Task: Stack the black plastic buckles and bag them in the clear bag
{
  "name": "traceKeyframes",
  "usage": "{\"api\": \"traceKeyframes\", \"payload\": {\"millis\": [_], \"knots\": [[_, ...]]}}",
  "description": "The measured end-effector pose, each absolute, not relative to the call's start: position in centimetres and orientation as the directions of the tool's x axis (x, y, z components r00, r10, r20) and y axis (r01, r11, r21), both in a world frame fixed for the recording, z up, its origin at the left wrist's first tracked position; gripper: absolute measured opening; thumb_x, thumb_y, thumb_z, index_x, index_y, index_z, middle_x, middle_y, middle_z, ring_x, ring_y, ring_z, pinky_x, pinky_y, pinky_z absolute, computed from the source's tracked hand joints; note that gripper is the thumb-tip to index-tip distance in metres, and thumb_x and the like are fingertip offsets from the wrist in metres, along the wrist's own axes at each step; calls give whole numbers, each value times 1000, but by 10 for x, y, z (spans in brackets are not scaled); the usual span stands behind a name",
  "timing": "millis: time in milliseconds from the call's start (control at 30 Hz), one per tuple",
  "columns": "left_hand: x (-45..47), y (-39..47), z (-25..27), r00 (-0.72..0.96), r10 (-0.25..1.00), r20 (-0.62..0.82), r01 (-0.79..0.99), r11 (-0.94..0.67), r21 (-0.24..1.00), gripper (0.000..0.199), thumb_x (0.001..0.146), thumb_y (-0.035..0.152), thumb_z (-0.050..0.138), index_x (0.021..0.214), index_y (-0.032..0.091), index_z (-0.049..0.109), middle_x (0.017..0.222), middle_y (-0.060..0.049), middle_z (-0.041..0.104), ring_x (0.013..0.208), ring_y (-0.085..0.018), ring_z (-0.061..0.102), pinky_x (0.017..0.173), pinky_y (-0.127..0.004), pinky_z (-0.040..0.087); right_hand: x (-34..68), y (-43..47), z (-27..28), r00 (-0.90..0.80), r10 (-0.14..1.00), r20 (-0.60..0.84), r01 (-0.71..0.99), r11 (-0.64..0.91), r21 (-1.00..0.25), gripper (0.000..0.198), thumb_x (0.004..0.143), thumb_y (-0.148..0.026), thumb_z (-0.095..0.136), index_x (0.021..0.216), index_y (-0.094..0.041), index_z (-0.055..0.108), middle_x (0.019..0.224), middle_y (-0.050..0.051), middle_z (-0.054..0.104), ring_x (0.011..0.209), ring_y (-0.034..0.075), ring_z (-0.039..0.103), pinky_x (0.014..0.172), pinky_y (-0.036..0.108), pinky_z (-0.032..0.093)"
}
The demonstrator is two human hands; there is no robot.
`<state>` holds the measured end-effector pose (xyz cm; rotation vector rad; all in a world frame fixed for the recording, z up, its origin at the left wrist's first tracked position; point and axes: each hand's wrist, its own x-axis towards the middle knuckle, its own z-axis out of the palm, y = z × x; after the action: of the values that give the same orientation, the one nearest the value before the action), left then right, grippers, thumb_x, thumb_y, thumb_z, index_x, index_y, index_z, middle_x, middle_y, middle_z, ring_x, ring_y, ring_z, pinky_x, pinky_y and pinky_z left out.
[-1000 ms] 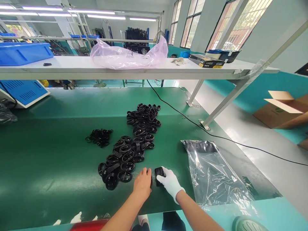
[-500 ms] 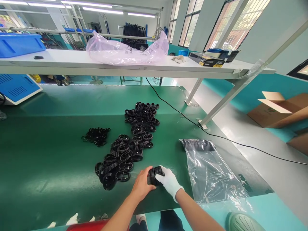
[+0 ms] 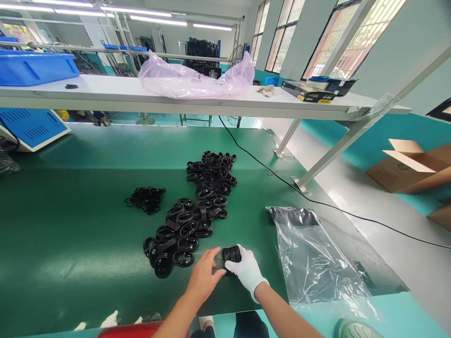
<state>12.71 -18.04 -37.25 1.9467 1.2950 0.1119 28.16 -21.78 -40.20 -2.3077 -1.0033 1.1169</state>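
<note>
My right hand [image 3: 246, 270], in a white glove, grips a short stack of thin black rings [image 3: 231, 254] near the table's front edge. Just left of the stack is my bare left hand [image 3: 206, 273], its thumb and fingers spread apart with nothing between them. A long pile of black oval coiled bundles [image 3: 188, 230] runs away from my hands over the green table [image 3: 88, 225]. Farther left lies a smaller heap of small black rings [image 3: 146, 199].
A clear plastic bag [image 3: 313, 258] lies at the right, dark pieces at its far end. A black cable [image 3: 275, 172] crosses the table's right side. Above the back runs a white shelf [image 3: 116, 89] with a pink plastic bag [image 3: 197, 82] and a blue bin [image 3: 38, 68].
My left hand has come off the ring stack and moved slightly left, fingers opening. The right hand still holds the stack. The whole view has shifted a little.
</note>
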Motion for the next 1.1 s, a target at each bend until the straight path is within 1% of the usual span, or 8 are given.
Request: {"api": "traceKeyframes", "payload": {"millis": [67, 167, 267, 500, 600, 667, 867, 1100], "knots": [[101, -177, -364, 368, 890, -271, 859, -214, 465, 28, 82, 21, 40, 104, 24, 56, 99, -1, 61, 89, -16, 56, 81, -28, 41, 282, -217, -403, 427, 723, -543, 401, -690, -603, 71, 59, -32, 61, 125, -13, 44, 108, 13, 49, 94, 23, 56, 80, 28, 45], [61, -171, -360, 280, 938, -204, 960, -269, 82, 31, 80, 14, 36, 101, 19, 58, 94, -7, 62, 93, -24, 53, 81, -36, 37, 284, -218, -402, 416, 711, -568, 394, -703, -592, 75, 60, -33, 61, 129, -13, 40, 111, 13, 48, 95, 23, 56, 78, 28, 46], [46, -170, -362, 295, 929, -223, 950, -309, -32, 32, 82, 15, 34, 100, 19, 60, 93, -9, 63, 94, -26, 52, 81, -39, 35, 284, -219, -399, 410, 713, -569, 427, -701, -571, 73, 62, -36, 60, 129, -14, 40, 110, 13, 48, 93, 22, 57, 79, 28, 45], [109, -200, -362, 324, 872, -367, 946, -310, 97, 24, 83, 33, 43, 82, 20, 63, 81, -7, 68, 83, -24, 58, 77, -37, 37, 282, -218, -393, 422, 723, -548, 445, -691, -569, 68, 62, -36, 61, 124, -15, 45, 107, 12, 50, 92, 22, 57, 82, 29, 43], [129, -205, -355, 245, 862, -445, 969, -229, 89, 23, 82, 35, 45, 87, 20, 61, 77, -7, 67, 76, -25, 61, 69, -35, 40, 282, -218, -393, 428, 719, -548, 427, -695, -578, 72, 60, -35, 60, 126, -12, 43, 109, 13, 50, 92, 22, 57, 81, 28, 44], [134, -200, -353, 310, 874, -374, 950, -269, 159, 22, 83, 32, 43, 96, 23, 59, 87, -6, 66, 84, -23, 59, 72, -34, 40, 282, -218, -395, 438, 720, -537, 429, -693, -579, 73, 59, -36, 60, 126, -13, 43, 108, 12, 51, 92, 22, 57, 81, 28, 44], [145, -183, -379, 579, 769, -272, 791, -448, 418, 83, 59, 30, 70, 132, 24, 31, 130, -4, 47, 114, -24, 41, 93, -37, 29, 283, -218, -401, 431, 768, -474, 481, -640, -599, 63, 58, -38, 60, 115, -13, 52, 97, 11, 57, 86, 22, 60, 78, 28, 45], [150, -178, -397, 556, 786, -272, 771, -364, 522, 77, 58, 30, 71, 128, 25, 38, 123, -2, 53, 112, -22, 42, 92, -35, 28, 285, -217, -402, 422, 755, -502, 477, -655, -586, 74, 58, -33, 60, 126, -8, 43, 110, 15, 53, 100, 24, 55, 88, 30, 42]]}}
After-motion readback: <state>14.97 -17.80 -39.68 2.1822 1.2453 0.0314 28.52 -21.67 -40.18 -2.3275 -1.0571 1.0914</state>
